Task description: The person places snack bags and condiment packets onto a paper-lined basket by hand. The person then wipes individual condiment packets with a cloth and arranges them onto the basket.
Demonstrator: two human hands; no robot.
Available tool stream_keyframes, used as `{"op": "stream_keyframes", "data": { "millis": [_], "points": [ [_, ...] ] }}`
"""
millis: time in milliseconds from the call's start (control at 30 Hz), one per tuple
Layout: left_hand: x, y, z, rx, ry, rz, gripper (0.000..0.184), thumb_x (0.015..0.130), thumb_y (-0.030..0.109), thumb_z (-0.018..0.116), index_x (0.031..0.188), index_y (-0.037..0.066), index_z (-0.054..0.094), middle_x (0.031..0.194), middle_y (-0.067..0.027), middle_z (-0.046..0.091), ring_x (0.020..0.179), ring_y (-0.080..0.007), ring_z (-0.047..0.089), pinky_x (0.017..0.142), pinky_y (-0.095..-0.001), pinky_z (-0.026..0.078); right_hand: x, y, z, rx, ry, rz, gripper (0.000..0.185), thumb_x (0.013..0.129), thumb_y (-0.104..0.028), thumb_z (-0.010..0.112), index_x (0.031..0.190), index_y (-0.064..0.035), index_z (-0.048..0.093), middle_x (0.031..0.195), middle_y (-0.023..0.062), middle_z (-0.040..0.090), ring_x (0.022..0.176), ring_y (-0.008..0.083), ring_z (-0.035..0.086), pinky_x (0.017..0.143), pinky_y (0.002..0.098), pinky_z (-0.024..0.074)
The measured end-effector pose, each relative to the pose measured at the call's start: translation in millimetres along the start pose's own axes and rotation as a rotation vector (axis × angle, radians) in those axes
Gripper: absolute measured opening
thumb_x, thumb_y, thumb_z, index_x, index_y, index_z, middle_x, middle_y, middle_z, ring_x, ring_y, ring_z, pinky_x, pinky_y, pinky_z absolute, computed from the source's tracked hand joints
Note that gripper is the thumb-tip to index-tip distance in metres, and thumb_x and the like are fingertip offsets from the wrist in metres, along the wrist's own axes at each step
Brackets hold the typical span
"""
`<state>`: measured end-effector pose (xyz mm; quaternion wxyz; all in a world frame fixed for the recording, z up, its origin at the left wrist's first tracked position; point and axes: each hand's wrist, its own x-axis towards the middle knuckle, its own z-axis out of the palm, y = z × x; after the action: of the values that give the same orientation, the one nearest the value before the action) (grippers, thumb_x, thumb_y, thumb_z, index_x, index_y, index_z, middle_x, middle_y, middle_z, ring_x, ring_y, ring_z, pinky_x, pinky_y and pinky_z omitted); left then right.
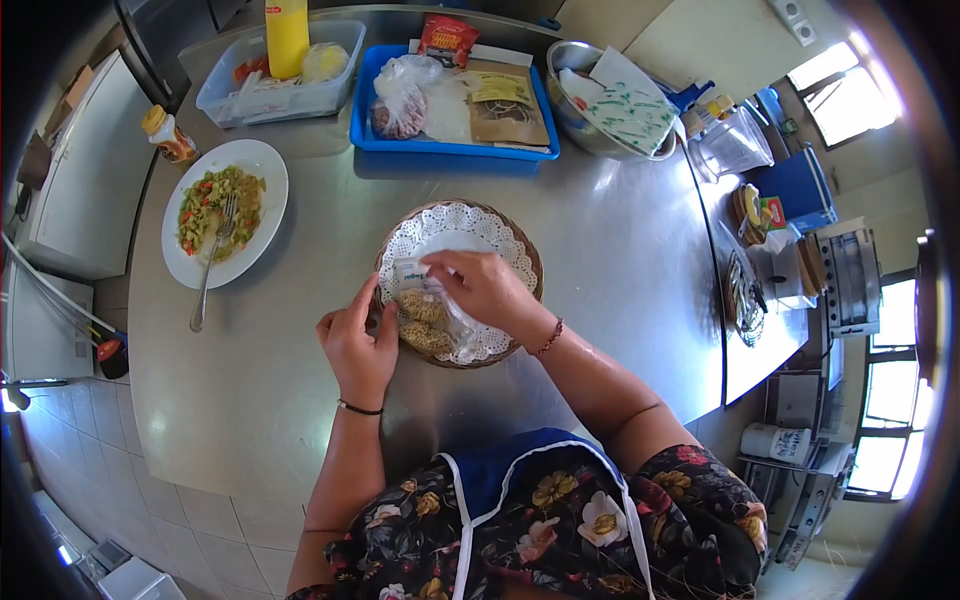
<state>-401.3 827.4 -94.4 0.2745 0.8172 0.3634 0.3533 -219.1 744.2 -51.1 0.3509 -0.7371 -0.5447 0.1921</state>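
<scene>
A round wicker basket (540, 262) lined with a white lace doily (492, 232) sits in front of me on the metal table. In it lies a clear plastic packet (455, 318) with a printed white label at the top and round, seed-covered pieces (425, 337) showing through. My right hand (485, 290) reaches over the basket with fingers curled at the packet's upper end; the fingertips are partly hidden. At the basket's left rim rests my left hand (360, 345), thumb and index finger apart, beside the packet's left side.
A white plate (272, 180) of chopped vegetables with a fork (205, 285) stands left. Behind are a clear tub (215, 108), a blue tray (450, 150) with packets and a metal bowl (560, 90). A spice jar (168, 135) is back left. Cluttered shelving lines the right.
</scene>
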Motion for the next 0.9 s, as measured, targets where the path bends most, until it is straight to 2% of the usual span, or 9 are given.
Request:
{"op": "stream_keyframes", "data": {
  "millis": [133, 233, 333, 433, 533, 700, 733, 833, 900],
  "points": [
    [-0.2, -0.4, 0.0, 0.003, -0.01, -0.004, 0.044, 0.077, 0.016, 0.076, 0.121, 0.014, 0.067, 0.073, -0.0012, 0.064, 0.068, -0.0182, 0.056, 0.085, -0.0349, 0.038, 6.0, 11.6, -9.7, -0.381, 0.013, -0.109, 0.022, 0.082, -0.025, 0.069, 0.099, -0.0112, 0.068, 0.098, 0.0074, 0.065, 0.091, 0.0289, 0.064, 0.078, 0.0408, 0.0537],
    [-0.2, -1.1, 1.1, 0.002, -0.008, 0.0, 0.044, 0.078, 0.016, 0.075, 0.121, 0.014, 0.067, 0.075, -0.0019, 0.065, 0.068, -0.0186, 0.056, 0.085, -0.035, 0.038, 10.2, 13.0, -6.0, -0.33, -0.001, -0.199, 0.02, 0.083, -0.023, 0.068, 0.096, -0.0092, 0.064, 0.093, 0.0087, 0.066, 0.089, 0.0307, 0.064, 0.077, 0.0422, 0.0526],
    [0.4, -0.8, 0.2, 0.003, -0.01, 0.007, 0.044, 0.078, 0.017, 0.075, 0.121, 0.013, 0.066, 0.074, -0.0022, 0.065, 0.068, -0.0192, 0.056, 0.085, -0.0352, 0.038, 20.9, 5.2, -15.1, -0.179, -0.18, 0.006, 0.019, 0.083, -0.02, 0.069, 0.097, -0.0092, 0.063, 0.088, 0.0082, 0.066, 0.089, 0.0295, 0.064, 0.077, 0.0403, 0.0507],
    [0.3, 0.4, -0.9, -0.011, -0.011, 0.009, 0.043, 0.078, 0.017, 0.075, 0.12, 0.012, 0.066, 0.073, -0.0029, 0.063, 0.068, -0.0195, 0.057, 0.085, -0.0356, 0.038, 38.0, 9.4, -16.6, -0.142, -0.181, -0.11, 0.013, 0.084, -0.016, 0.067, 0.094, -0.0086, 0.063, 0.085, 0.0085, 0.066, 0.087, 0.03, 0.064, 0.077, 0.0402, 0.0497],
    [-1.2, 1.6, -1.6, -0.01, -0.002, 0.02, 0.043, 0.078, 0.019, 0.075, 0.119, 0.01, 0.066, 0.071, -0.0029, 0.062, 0.067, -0.0191, 0.057, 0.084, -0.0356, 0.039, 61.6, 7.1, -19.0, -0.031, -0.294, -0.349, 0.008, 0.085, -0.013, 0.065, 0.092, -0.0084, 0.065, 0.086, 0.0078, 0.066, 0.085, 0.0303, 0.064, 0.079, 0.0393, 0.0498],
    [0.6, 3.7, -3.7, 0.029, -0.016, 0.046, 0.042, 0.08, 0.018, 0.075, 0.12, 0.008, 0.065, 0.072, -0.0038, 0.063, 0.067, -0.0192, 0.059, 0.084, -0.0342, 0.041, 78.9, -10.7, -0.2, 0.025, -0.408, -0.428, 0.012, 0.083, -0.01, 0.066, 0.094, -0.01, 0.068, 0.095, 0.0078, 0.068, 0.096, 0.0293, 0.061, 0.086, 0.0401, 0.0491],
    [-0.8, 2.8, -3.3, 0.031, -0.024, 0.042, 0.042, 0.08, 0.018, 0.075, 0.12, 0.008, 0.065, 0.072, -0.0038, 0.064, 0.066, -0.0193, 0.059, 0.084, -0.034, 0.041, 75.5, -12.7, 4.1, -0.033, -0.342, -0.477, 0.018, 0.082, -0.012, 0.067, 0.099, -0.0127, 0.069, 0.106, 0.0086, 0.067, 0.102, 0.0292, 0.06, 0.091, 0.0408, 0.0481],
    [-4.0, -3.1, 1.4, 0.005, -0.012, 0.054, 0.042, 0.08, 0.021, 0.075, 0.118, 0.007, 0.066, 0.069, -0.0008, 0.063, 0.062, -0.0179, 0.058, 0.082, -0.0344, 0.04, 48.9, -21.4, -8.0, -0.197, 0.034, -0.554, 0.027, 0.081, -0.014, 0.068, 0.109, -0.016, 0.069, 0.114, 0.0087, 0.064, 0.107, 0.0295, 0.06, 0.095, 0.0399, 0.047],
    [-4.2, -5.9, 0.3, 0.014, -0.001, 0.067, 0.042, 0.08, 0.021, 0.074, 0.118, 0.007, 0.066, 0.069, -0.0008, 0.064, 0.063, -0.0178, 0.059, 0.082, -0.0344, 0.04, 26.2, -13.1, -36.9, -0.183, 0.131, -0.279, 0.035, 0.082, -0.02, 0.069, 0.117, -0.0171, 0.066, 0.119, 0.0094, 0.062, 0.108, 0.0314, 0.06, 0.092, 0.0407, 0.0499]
  ]
}}
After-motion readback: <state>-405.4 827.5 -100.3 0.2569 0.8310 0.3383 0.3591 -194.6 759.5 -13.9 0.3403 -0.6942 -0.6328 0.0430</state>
